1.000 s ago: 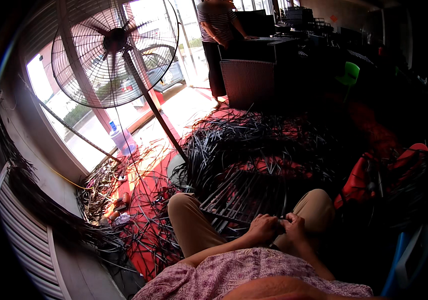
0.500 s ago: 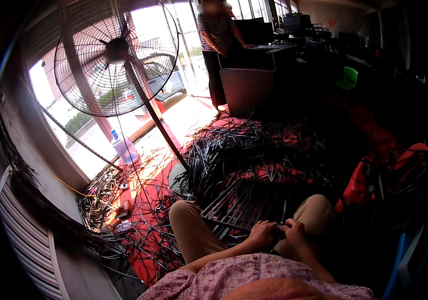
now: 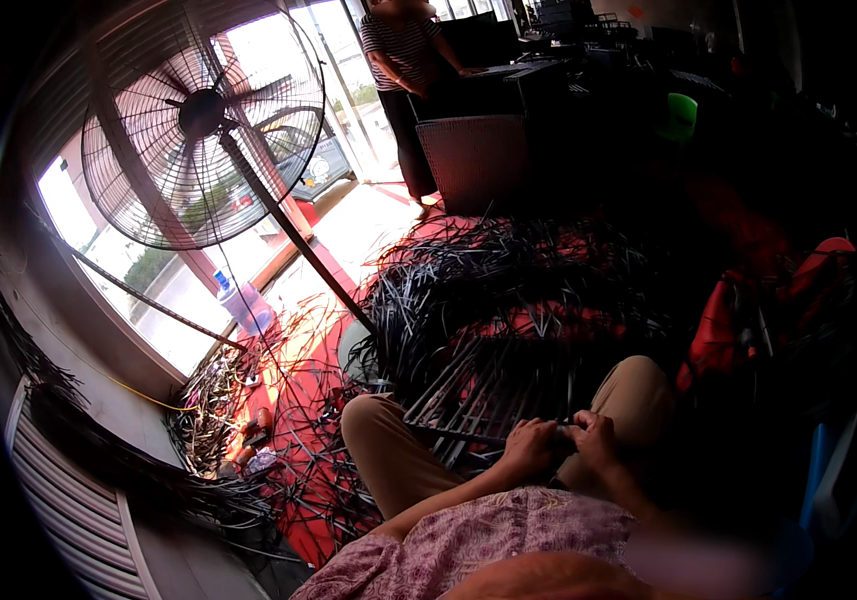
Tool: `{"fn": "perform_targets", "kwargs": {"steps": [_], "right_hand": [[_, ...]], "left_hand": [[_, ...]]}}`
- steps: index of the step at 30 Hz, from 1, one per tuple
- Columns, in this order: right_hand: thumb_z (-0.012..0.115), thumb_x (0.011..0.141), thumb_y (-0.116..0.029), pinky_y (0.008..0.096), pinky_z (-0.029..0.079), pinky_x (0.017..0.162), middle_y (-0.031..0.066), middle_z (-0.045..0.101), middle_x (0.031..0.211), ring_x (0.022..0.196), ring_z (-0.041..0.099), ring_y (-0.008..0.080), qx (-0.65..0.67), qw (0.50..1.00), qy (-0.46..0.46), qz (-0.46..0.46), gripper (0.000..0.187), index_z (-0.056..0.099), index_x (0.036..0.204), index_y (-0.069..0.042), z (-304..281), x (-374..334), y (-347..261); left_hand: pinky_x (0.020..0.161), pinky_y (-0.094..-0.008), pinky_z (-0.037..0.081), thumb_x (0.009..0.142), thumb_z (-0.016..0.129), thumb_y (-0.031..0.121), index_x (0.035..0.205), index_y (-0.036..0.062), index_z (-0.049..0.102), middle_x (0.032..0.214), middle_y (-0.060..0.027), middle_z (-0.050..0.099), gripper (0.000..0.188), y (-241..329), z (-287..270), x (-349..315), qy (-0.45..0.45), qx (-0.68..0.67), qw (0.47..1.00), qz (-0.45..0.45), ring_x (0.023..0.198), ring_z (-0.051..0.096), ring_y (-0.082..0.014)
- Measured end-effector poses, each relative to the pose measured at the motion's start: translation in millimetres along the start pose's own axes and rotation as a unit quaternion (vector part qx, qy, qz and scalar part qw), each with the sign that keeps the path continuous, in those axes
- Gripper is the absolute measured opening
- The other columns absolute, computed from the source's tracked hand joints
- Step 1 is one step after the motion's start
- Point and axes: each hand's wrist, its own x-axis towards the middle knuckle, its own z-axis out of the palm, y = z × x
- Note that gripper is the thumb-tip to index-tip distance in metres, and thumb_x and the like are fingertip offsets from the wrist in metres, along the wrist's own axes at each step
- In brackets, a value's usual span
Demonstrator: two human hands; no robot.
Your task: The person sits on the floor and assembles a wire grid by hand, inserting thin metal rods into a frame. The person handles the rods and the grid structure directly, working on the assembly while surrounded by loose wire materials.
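Observation:
Between my knees lies a partly woven piece of dark flat strips (image 3: pixel 483 395), its loose lengths fanning away from me across the floor. My left hand (image 3: pixel 531 447) is closed at the piece's near edge, with fingers curled down on it. Right beside it, my right hand (image 3: pixel 594 440) pinches at the same edge, thumb and fingers together. The hands almost touch, and deep shadow hides exactly which strips lie between the fingers.
Heaps of dark strips (image 3: pixel 418 270) cover the red floor ahead. A pedestal fan (image 3: pixel 202 114) and a water bottle (image 3: pixel 246 305) stand left by the windows. Another person (image 3: pixel 403 60) stands at a dark woven furniture piece (image 3: pixel 473 165). A green chair (image 3: pixel 681 117) is far right.
My view has shifted slightly, so the fan and the far room sit further left and higher. My hands stay together at the woven edge, with only slight finger movement.

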Motion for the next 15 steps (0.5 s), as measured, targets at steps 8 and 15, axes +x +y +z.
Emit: {"fn": "perform_targets", "kwargs": {"steps": [8, 15], "right_hand": [[0.073, 0.081, -0.008, 0.0305, 0.049, 0.055, 0.0122, 0.064, 0.065, 0.06, 0.06, 0.0104, -0.037, 0.996, -0.001, -0.083, 0.015, 0.062, 0.078, 0.002, -12.9, -6.0, -21.0], [0.074, 0.082, -0.009, 0.0317, 0.051, 0.057, 0.0151, 0.068, 0.07, 0.062, 0.066, 0.0152, 0.002, 0.998, -0.015, 0.058, 0.015, 0.065, 0.082, 0.003, -3.3, 5.4, 1.9]], "left_hand": [[0.091, -0.0419, 0.045, 0.077, 0.072, 0.044, 0.096, 0.0075, 0.065, 0.096, -0.0149, 0.068, 0.042, 7.2, -2.2, 3.3, -0.004, 0.009, 1.0, -0.017, 0.101, 0.063, -0.031], [0.09, -0.0408, 0.045, 0.077, 0.07, 0.035, 0.101, 0.0073, 0.065, 0.097, -0.0153, 0.068, 0.037, -5.7, 7.7, 6.5, 0.009, -0.001, 1.0, -0.014, 0.102, 0.063, -0.0309]]}}
